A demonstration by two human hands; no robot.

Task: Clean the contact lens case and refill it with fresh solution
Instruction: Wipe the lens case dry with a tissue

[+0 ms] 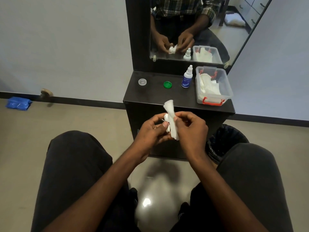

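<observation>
My left hand (153,129) grips a small white contact lens case (166,118), mostly hidden behind fingers and tissue. My right hand (190,126) pinches a white tissue (171,114) pressed against the case; one end of the tissue sticks up above the hands. Both hands are in front of the black dresser top (150,96). On that top lie a clear cap (142,82) at the left and a green cap (167,84) in the middle. A white solution bottle (187,77) with a blue label stands upright to their right.
A clear plastic box (213,86) with red clips holds white tissues at the dresser's right end. A mirror (192,29) rises behind. A bin with a black liner (224,141) stands on the floor at the right. A blue packet (18,103) lies by the left wall.
</observation>
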